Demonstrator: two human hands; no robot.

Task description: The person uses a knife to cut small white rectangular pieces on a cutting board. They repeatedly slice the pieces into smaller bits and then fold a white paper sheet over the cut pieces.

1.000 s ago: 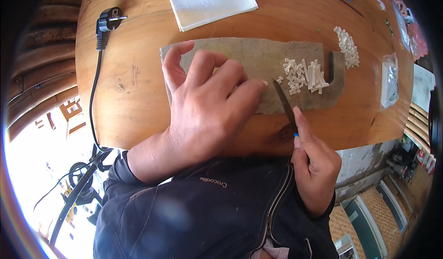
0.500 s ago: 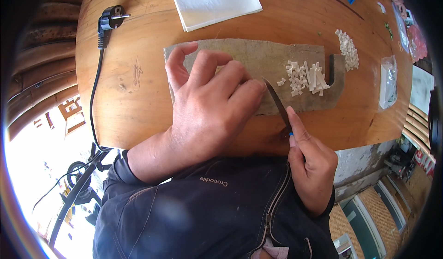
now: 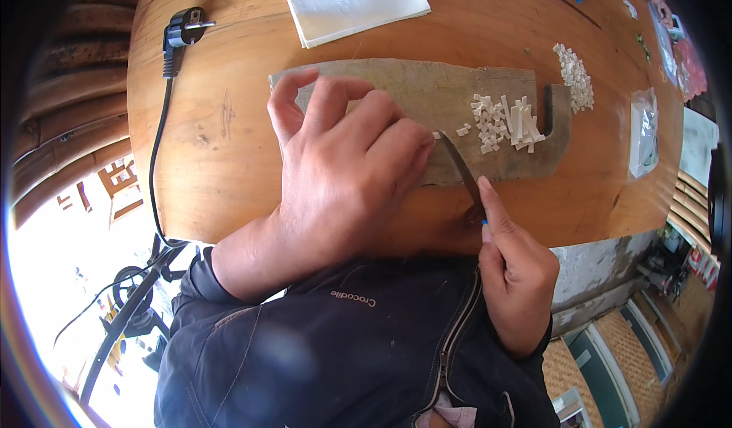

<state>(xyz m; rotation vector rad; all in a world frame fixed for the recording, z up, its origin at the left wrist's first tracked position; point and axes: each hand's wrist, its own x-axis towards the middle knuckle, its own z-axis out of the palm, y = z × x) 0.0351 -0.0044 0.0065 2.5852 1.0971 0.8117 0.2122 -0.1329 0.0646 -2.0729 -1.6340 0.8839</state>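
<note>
My left hand [image 3: 343,176] covers the middle of the cutting board [image 3: 427,92], so whatever I pin under my fingertips is hidden. The knife [image 3: 460,170] shows only its blade; the handle is buried in my right hand's [image 3: 515,275] grip, so only a speck of blue shows. The black cable [image 3: 156,161] drops behind the tabletop [image 3: 229,123] edge at 8 o'clock. The white sheet [image 3: 351,1] is cut off at 12 o'clock. Small coloured bits at 2 o'clock are too tiny and warped to tell.
</note>
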